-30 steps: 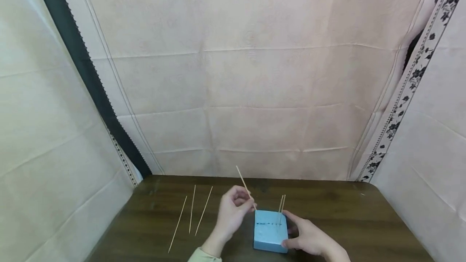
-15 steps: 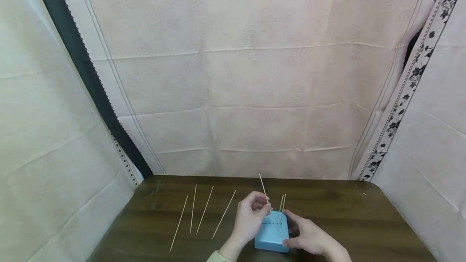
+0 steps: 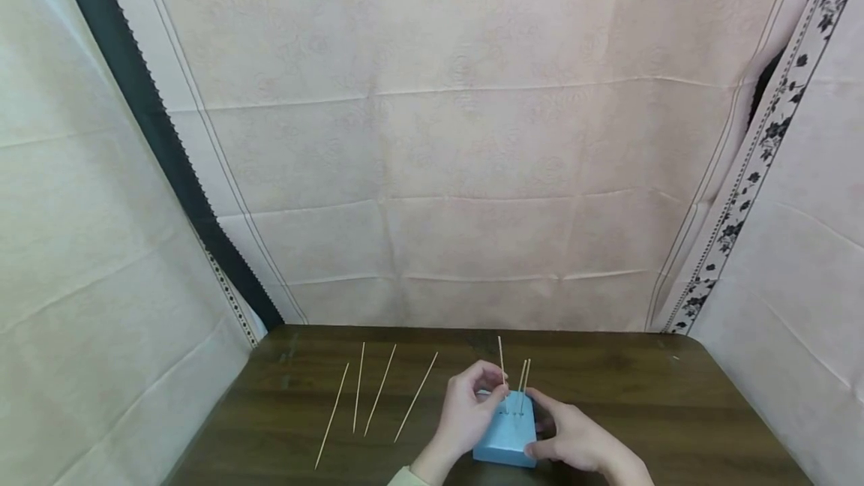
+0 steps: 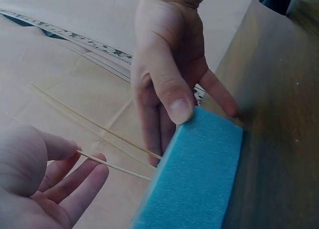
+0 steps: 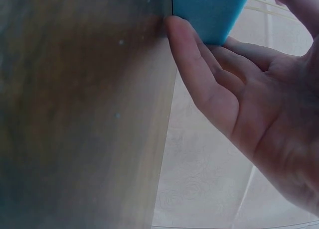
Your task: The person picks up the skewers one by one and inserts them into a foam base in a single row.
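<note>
A light blue foam block (image 3: 502, 447) sits on the table, a row of small dark holes across its top. Two thin bamboo sticks (image 3: 524, 377) stand upright in it near its right edge. My left hand (image 3: 466, 409) pinches another bamboo stick (image 3: 501, 355) between thumb and fingers, nearly upright over the block. In the left wrist view the lower end of this held stick (image 4: 119, 168) meets the block's top face, beside the standing pair. My right hand (image 3: 574, 437) grips the block's right side, thumb (image 4: 180, 109) at the near corner and fingers along the far side.
Several loose bamboo sticks (image 3: 380, 391) lie apart on the dark wooden table (image 3: 641, 388), left of the block. A pale cloth (image 3: 432, 171) hangs behind the table, with more cloth at both sides.
My left hand has moved right with its stick, from beside the block to over its top, and the stick has become more upright. A loose stick behind that hand now shows. The right hand stays put.
</note>
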`<action>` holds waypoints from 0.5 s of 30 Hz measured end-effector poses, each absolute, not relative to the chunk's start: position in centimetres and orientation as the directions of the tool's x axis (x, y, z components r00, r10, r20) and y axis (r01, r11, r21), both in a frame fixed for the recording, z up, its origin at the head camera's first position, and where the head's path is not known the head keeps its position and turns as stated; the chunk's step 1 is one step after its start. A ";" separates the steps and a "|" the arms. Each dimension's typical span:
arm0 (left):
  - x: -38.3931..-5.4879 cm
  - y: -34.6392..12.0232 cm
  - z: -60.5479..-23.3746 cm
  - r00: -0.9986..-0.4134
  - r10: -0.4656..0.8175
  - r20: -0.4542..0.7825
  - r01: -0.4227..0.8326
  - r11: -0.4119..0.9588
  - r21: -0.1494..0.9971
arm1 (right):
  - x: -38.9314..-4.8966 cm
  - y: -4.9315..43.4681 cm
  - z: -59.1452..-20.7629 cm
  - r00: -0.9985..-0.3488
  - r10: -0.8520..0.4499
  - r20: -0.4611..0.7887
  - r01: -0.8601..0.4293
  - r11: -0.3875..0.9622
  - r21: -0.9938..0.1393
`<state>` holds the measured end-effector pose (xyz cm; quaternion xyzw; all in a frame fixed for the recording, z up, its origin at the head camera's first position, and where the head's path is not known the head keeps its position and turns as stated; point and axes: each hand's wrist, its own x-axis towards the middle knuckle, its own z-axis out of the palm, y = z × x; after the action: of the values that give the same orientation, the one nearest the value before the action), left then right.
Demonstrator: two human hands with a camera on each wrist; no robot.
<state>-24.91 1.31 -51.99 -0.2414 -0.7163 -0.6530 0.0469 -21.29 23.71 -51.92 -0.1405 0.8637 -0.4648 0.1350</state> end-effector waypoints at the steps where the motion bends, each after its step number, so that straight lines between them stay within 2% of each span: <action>1: -24.9 1.3 -52.1 -0.876 0.293 0.382 0.412 0.045 0.910 | -21.2 23.7 -51.9 -0.923 -0.372 -0.099 -0.120 0.523 -0.844; 7: -24.6 1.5 -52.5 -0.865 0.326 0.381 0.426 0.078 0.901 | -21.0 23.8 -52.1 -0.918 -0.387 -0.090 -0.132 0.509 -0.851; 15: -24.9 1.6 -52.4 -0.851 0.308 0.424 0.471 0.096 0.877 | -21.2 23.9 -52.0 -0.916 -0.388 -0.102 -0.119 0.507 -0.853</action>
<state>-24.85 1.57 -52.39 -0.2644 -0.7372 -0.6183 0.0660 -21.23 23.93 -51.96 -0.1481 0.8565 -0.4736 0.1417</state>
